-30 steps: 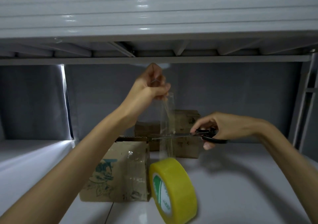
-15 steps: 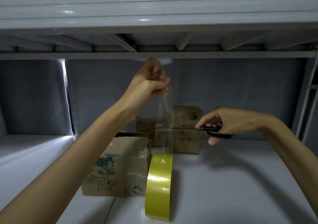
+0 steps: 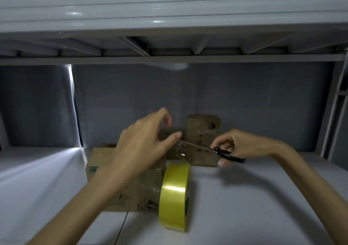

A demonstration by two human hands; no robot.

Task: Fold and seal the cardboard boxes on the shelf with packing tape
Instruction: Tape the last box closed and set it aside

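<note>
My left hand [image 3: 143, 146] hovers blurred over the near cardboard box [image 3: 145, 190], thumb and forefinger apart. A crumpled bit of clear tape [image 3: 181, 149] shows just under the thumb; I cannot tell whether the hand holds it. My right hand [image 3: 244, 145] grips black-handled scissors [image 3: 225, 153], blades pointing left toward that thumb. The yellow tape roll [image 3: 175, 195] stands on edge against the near box's right side. A taller cardboard box [image 3: 204, 137] stands at the back behind the scissors, with a lower box beside it mostly hidden by my left hand.
The boxes stand on a white shelf board [image 3: 254, 197]. The upper shelf [image 3: 169, 9] hangs low overhead with ribs under it. A grey curtain closes the back, and a metal upright [image 3: 334, 112] rises at the right.
My left hand has dropped from high under the upper shelf to just above the near box. The long stretched tape strip is gone. The roll has turned edge-on.
</note>
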